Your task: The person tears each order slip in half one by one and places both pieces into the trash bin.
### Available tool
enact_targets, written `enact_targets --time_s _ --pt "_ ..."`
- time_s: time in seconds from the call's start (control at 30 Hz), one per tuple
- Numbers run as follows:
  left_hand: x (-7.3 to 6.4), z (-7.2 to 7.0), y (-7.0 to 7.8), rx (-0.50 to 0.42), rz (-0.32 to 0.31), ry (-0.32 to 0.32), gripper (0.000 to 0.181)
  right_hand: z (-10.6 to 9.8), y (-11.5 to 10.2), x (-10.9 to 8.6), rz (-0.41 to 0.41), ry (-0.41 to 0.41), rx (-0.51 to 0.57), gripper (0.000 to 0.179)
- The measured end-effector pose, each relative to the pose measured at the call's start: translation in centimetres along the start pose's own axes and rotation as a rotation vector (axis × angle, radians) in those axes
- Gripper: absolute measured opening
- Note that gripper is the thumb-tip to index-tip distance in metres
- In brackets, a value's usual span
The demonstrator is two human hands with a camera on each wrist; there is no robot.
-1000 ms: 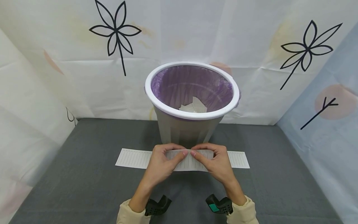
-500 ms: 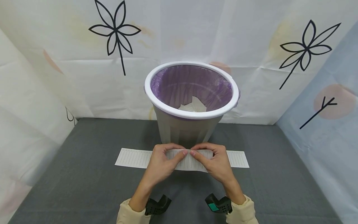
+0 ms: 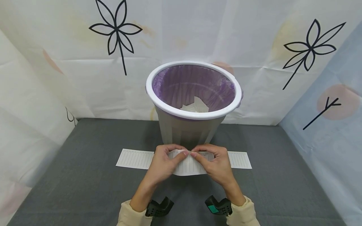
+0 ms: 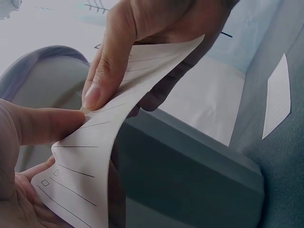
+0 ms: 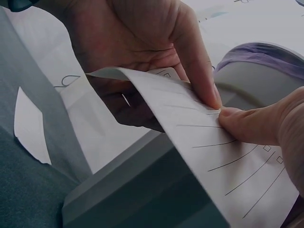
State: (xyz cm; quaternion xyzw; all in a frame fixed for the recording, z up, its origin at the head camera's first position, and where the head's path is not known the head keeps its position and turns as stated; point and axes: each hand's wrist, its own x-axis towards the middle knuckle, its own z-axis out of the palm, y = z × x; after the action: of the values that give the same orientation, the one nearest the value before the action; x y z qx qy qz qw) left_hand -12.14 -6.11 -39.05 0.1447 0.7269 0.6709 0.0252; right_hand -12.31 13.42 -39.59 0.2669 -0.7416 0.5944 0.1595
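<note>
Both hands hold a white lined paper strip [image 3: 189, 168] just above the table. My left hand [image 3: 163, 164] pinches its upper edge near the middle between thumb and fingers. My right hand [image 3: 217, 164] pinches the same edge right beside it, the thumb tips almost touching. In the left wrist view the held paper [image 4: 90, 156] bends, with small printed boxes along one edge; it looks whole. White lined paper shows flat on the table left [image 3: 134, 158] and right [image 3: 240, 160] of the hands. Whether those parts join behind the hands is hidden.
A grey waste bin [image 3: 183, 130] with a white rim [image 3: 195, 116] and purple liner [image 3: 195, 81] stands just beyond the hands. White paper pieces [image 3: 199, 106] lie inside it. The dark grey table [image 3: 85, 188] is enclosed by printed cloth [image 3: 113, 91] at back and sides.
My right hand has shifted slightly left and the thumb tips have drawn closer. The held paper now bows, its lower edge dipping toward me.
</note>
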Motion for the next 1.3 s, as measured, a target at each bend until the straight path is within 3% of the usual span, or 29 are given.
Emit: enact_targets --time_s 0.6,0.8,0.93,1.17,1.3 --pt "0.19 -0.09 0.02 -0.124 -0.106 -0.041 0.019 0.48 0.24 -0.05 -0.036 0.009 -0.004 0.018" --pt "0.20 -0.11 0.06 -0.126 -0.141 -0.001 0.021 0.65 0.51 -0.05 -0.086 0.019 -0.001 0.016" --pt "0.21 -0.22 0.06 -0.127 -0.133 0.022 0.020 0.71 0.48 -0.02 -0.085 0.040 -0.009 0.012" --pt "0.24 -0.39 -0.11 -0.085 -0.062 0.047 0.022 0.69 0.26 0.01 -0.036 0.077 -0.038 0.009" --pt "0.24 -0.40 -0.23 -0.063 -0.029 0.079 0.018 0.77 0.20 0.02 -0.057 0.094 -0.046 0.010"
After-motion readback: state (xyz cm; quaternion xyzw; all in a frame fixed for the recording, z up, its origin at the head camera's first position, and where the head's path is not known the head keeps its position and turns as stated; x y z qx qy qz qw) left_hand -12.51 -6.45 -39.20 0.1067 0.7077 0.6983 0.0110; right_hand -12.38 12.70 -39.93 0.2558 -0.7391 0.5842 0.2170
